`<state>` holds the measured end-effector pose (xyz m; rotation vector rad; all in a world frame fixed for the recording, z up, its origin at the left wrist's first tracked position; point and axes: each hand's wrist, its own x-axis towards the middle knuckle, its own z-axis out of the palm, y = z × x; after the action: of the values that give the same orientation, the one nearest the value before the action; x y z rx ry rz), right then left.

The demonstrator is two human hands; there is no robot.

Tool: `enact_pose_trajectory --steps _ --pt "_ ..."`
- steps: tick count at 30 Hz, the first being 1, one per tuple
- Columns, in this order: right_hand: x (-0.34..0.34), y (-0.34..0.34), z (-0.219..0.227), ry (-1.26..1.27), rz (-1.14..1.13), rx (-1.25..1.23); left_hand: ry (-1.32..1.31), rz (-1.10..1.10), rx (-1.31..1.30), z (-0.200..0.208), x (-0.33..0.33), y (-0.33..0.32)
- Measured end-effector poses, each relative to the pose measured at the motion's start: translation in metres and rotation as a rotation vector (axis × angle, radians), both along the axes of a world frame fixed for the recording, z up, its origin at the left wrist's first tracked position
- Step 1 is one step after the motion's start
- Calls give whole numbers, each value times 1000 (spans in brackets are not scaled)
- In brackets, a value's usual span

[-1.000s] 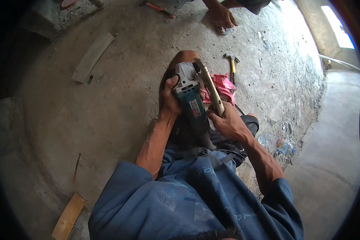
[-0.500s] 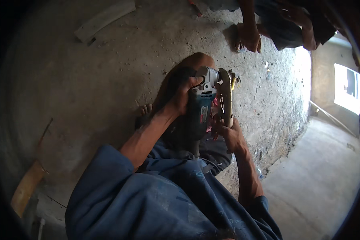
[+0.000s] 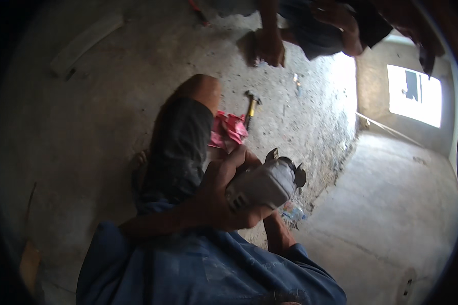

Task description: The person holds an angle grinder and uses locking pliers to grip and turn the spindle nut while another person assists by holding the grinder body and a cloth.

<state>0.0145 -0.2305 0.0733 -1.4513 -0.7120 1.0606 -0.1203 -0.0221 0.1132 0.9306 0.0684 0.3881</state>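
An angle grinder point(image 3: 263, 187) is held close in front of my body, its grey metal gear head turned up toward me. My left hand point(image 3: 221, 188) is closed round it, fingers over the far side and thumb along the near side. Dark metal pieces point(image 3: 299, 175) stick out at the head's right end; I cannot make out the disc. My right hand point(image 3: 273, 219) is mostly hidden behind the grinder, and only its wrist side and forearm show. Beyond the hands, a crumpled pink-red wrapper or cloth point(image 3: 231, 128) lies beside a hammer point(image 3: 251, 109) with a yellow and black handle.
Another person's hand point(image 3: 270, 48) rests near the floor at the top. A red-handled tool point(image 3: 198, 12) lies to its left. A curved plank point(image 3: 86, 46) is far left, a wooden piece point(image 3: 29, 262) lower left. Clear plastic point(image 3: 293, 211) lies right of the grinder.
The grinder has come nearer to me and down to the right, tilted head-up. My right hand has gone behind it. The pink-red item and hammer are now uncovered; the view has shifted right.
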Motion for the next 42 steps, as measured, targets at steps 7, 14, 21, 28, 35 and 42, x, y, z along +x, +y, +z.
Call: enact_pose_trajectory --steps 7,14,21,28,35,42 --pt "-7 -14 -1 -102 15 92 -96 195 243 14 6 -28" --pt "-18 -19 -8 -126 6 138 -48 43 283 11 -1 -35" --pt "-25 -12 -17 -149 -11 139 -120 -12 192 -2 3 -28" --pt "-28 14 -17 -228 -77 130 -59 -56 277 8 -9 -27" --pt "-15 0 -53 -242 2 541 -173 -122 284 25 -1 -61" --pt "-17 -7 -58 -219 -32 673 -217 -125 265 17 2 -65"
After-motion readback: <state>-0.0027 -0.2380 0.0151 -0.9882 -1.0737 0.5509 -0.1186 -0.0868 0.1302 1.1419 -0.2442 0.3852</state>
